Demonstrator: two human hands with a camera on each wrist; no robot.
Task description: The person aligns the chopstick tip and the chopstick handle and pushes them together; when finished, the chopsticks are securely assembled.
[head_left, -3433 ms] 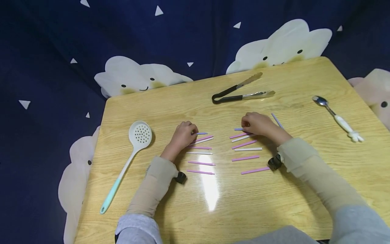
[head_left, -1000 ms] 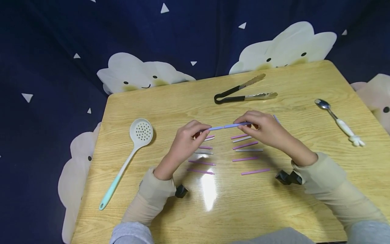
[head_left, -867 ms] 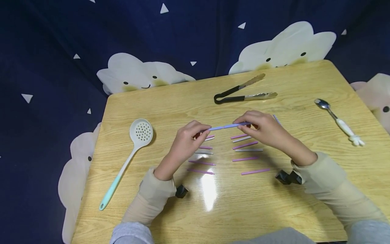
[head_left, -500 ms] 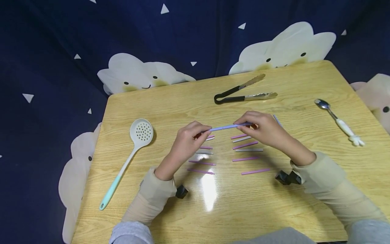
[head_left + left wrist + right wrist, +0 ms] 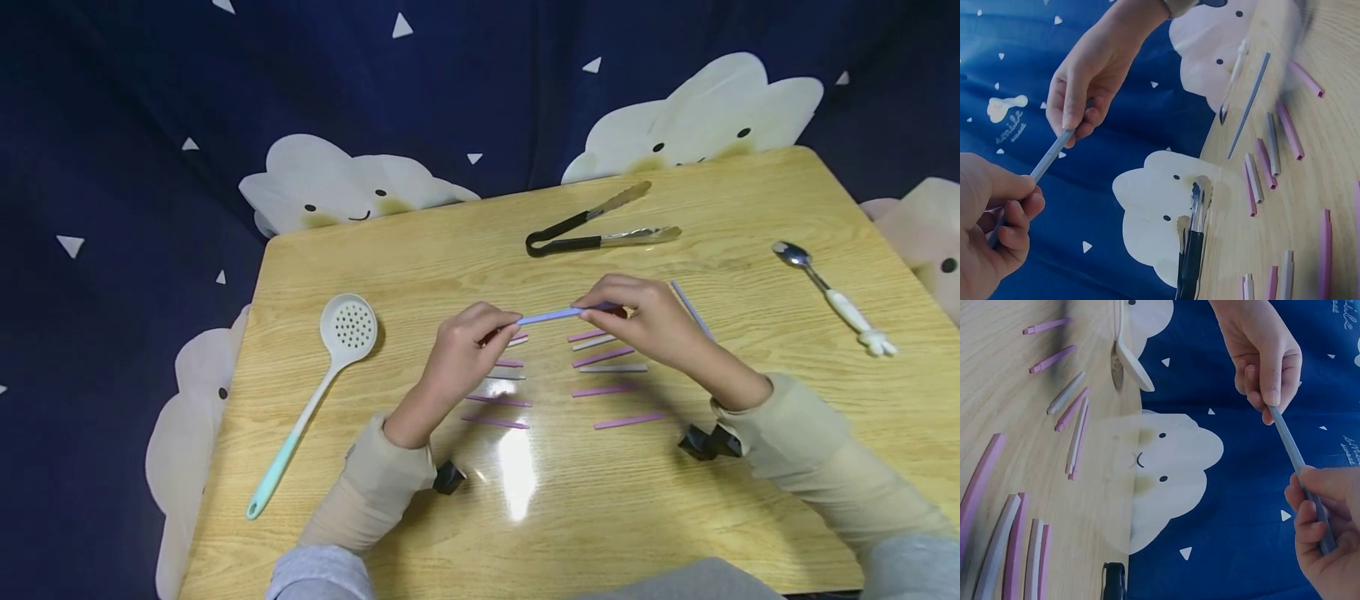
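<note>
Both hands have risen from the wooden table and come together since the earliest frame, carrying two slim blue-violet sticks that lay under their fingers; the small break seen between them a second ago no longer shows. What the hands hold now looks like one straight blue-violet rod (image 5: 550, 317) — raised off the pale wood-grain table (image 5: 420, 267), spanning the gap from one hand to the other. The left hand (image 5: 457, 350) pinches its left end between thumb and fingers, and the right hand (image 5: 651, 321) grips its right end the same way, the remaining fingers curled in. Whether the pieces are firmly joined cannot be told.

Below the hands lie two rows of thin pink sticks (image 5: 628, 422) and thin white sticks (image 5: 613, 368), one row nearer the left hand, the other nearer the right, a bare strip between. Another loose blue-violet stick (image 5: 692, 309) slants just beyond the right hand and wrist. Farther past both hands rest black-handled metal tongs (image 5: 562, 244), spread wide. Well to the left of the left hand is a white slotted ladle with a mint-green handle end (image 5: 317, 400); well right of the right hand, a white-handled metal spoon (image 5: 847, 310).
</note>
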